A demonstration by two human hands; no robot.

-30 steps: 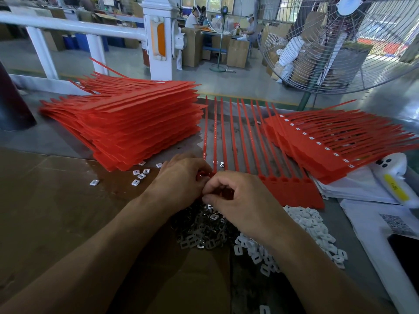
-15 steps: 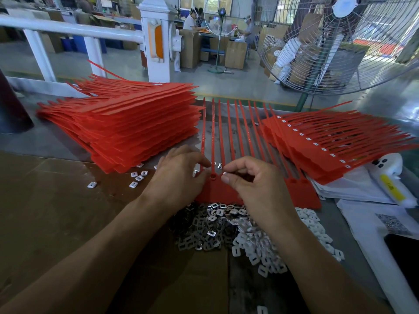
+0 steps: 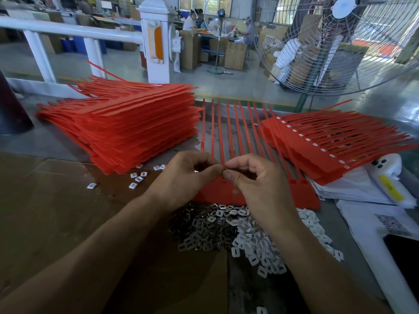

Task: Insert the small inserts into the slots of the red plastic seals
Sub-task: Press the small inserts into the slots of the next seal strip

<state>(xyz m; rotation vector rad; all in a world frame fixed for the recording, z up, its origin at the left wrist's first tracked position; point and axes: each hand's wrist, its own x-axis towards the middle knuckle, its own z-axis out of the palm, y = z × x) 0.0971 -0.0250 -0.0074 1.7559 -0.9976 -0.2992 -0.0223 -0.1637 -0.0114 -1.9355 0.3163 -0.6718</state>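
Both hands met right over the strip of red seals on the worktop, tails running straight away from the person. Left hand and right hand were pinched fingertip-to-fingertip at a slot; the insert itself was too hidden to tell. Loose inserts sat just below the wrists.

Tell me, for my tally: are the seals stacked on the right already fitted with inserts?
Fitted, on the top sheet at least: the right stack shows a row of white inserts along its seal heads. Lower sheets cannot be told.

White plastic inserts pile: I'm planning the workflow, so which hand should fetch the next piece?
Right hand, probably: the white plastic inserts pile lies under its wrist, while the left hand sits over the grey metal clips.
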